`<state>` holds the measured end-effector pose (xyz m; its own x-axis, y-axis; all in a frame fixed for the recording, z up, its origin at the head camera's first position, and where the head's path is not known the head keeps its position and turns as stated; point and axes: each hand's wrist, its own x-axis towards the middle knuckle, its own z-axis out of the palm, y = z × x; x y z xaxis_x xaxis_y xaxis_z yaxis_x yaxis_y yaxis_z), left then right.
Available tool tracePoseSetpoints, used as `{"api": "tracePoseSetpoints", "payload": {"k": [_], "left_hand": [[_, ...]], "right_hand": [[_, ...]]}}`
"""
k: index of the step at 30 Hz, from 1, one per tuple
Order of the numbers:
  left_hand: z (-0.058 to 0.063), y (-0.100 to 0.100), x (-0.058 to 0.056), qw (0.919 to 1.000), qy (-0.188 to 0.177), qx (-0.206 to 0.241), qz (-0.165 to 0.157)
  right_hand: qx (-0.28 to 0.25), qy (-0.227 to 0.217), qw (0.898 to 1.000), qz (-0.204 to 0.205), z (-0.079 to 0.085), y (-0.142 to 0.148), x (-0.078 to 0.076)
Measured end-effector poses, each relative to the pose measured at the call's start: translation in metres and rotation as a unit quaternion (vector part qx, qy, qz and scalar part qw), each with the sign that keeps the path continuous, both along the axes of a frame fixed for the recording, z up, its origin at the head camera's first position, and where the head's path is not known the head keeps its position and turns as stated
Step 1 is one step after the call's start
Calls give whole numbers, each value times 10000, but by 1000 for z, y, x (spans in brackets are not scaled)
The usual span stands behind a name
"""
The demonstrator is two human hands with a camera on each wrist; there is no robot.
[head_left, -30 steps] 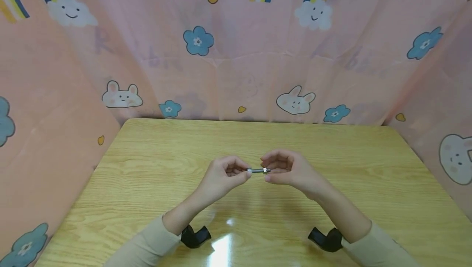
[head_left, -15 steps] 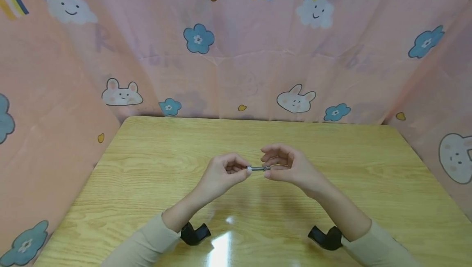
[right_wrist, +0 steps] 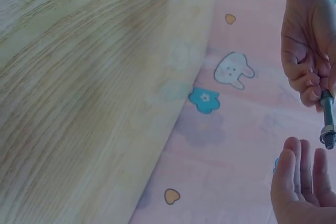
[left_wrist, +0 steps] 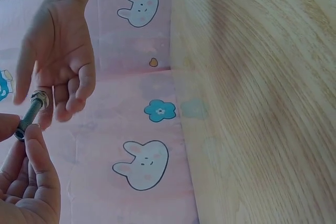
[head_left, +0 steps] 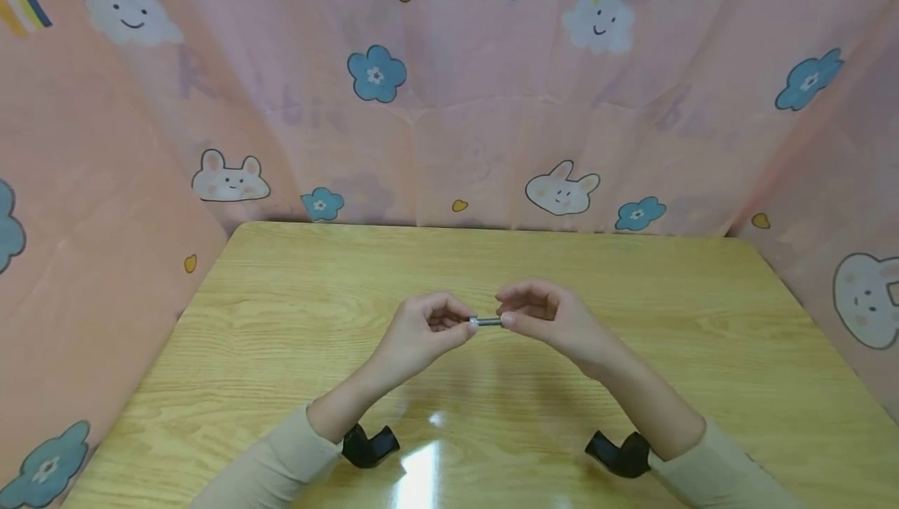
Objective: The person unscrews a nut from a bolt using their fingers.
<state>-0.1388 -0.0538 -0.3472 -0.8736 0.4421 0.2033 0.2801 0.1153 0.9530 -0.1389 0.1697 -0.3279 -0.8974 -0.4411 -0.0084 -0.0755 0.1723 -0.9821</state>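
A metal bolt [head_left: 489,322] is held level above the table between the two hands. My left hand [head_left: 421,339] pinches its head end between thumb and fingertips, other fingers curled. Toward the bolt's free end sits a nut [left_wrist: 40,98], with a short piece of thread beyond it in the right wrist view. My right hand [head_left: 562,331] is at that end; in the head view its thumb covers the nut. Both wrist views show the right hand's fingers [right_wrist: 304,169] loosely extended around the bolt's end, not gripping it.
A wood-grain table [head_left: 492,259] lies below the hands. Pink cloth [head_left: 449,142] printed with rabbits, flowers and rainbows hangs behind and at both sides. Black wrist-worn devices [head_left: 369,446] show below both forearms.
The right thumb has shifted over the nut, which showed beside the thumb before. The right fingers lifted slightly, then came down. The left hand keeps its pinch on the bolt.
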Motion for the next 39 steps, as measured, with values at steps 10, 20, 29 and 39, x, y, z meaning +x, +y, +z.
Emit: {"api": "tracePoseSetpoints", "payload": {"k": [10,20,29,39], "left_hand": [[-2,-1,-1,9999,96,89,-82],[-1,-2,-1,10000,32,29,-23],[-1,-2,-1,10000,-5,27,14],[-5,-3,-3,10000,-17,23,29]], "right_hand": [[18,49,10000,46,0,0,1],[-49,-152,9999,67,-3,-1,-2],[131,-86,9999,65,-3,-1,-1],[77,-60,10000,14,-2,-2,-1]]}}
